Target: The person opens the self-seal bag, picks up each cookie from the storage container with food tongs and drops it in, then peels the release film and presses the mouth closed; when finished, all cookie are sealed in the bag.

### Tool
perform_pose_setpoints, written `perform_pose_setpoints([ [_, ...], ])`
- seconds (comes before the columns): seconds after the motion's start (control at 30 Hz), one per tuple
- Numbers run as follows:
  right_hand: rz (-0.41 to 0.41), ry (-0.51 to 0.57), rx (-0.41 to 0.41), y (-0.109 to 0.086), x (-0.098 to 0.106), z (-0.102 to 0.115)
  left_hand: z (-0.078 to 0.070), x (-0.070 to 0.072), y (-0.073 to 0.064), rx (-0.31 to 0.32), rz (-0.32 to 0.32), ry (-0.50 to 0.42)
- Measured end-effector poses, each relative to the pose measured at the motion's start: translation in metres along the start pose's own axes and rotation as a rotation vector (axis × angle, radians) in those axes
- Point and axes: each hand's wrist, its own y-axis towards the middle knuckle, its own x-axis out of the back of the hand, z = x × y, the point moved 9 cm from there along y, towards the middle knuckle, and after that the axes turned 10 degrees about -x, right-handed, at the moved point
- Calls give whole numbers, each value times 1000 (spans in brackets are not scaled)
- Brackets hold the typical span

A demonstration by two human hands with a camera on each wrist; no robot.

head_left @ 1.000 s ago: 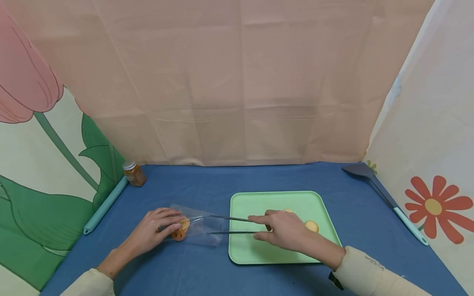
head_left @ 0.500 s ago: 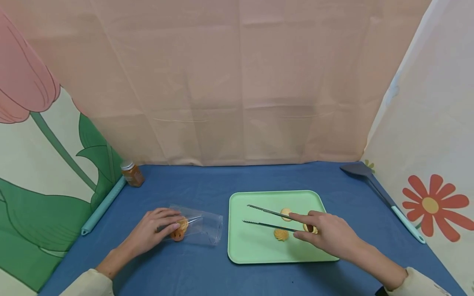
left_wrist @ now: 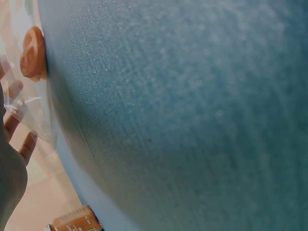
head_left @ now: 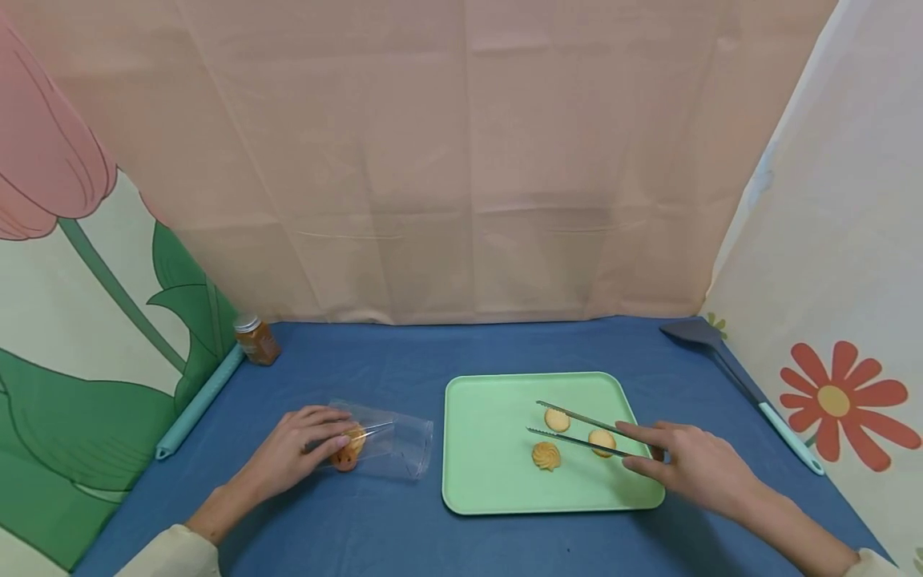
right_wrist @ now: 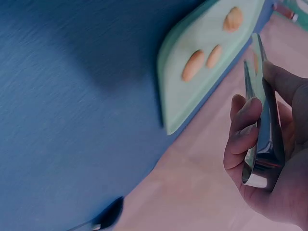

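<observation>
My left hand holds the closed end of a clear plastic bag lying on the blue cloth, its mouth facing right. Several cookies are inside, under my fingertips; the left wrist view shows a brown cookie through the film. My right hand grips metal tongs between thumb and fingers. The tongs' arms are spread and extend left over the green tray, with nothing between the tips. On the tray are a swirled cookie and two round cookies.
A spice jar with a silver lid stands at the back left, near a long teal roll along the left edge. On the right lies a dark spatula with a pale teal handle. Fabric walls border the table.
My right hand has drawn the tongs rightward out of the bag's mouth and back over the tray, uncovering the cookies there. The left hand and bag have stayed in place.
</observation>
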Motion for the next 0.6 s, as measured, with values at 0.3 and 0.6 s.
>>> perform_pose_setpoints([
  [0.3,73,7,-88,4,-8,-28,0,0,1,-6,-9,-18],
  [0.6,113,11,-128,9,-16,-39,2,0,0,23,9,-31],
])
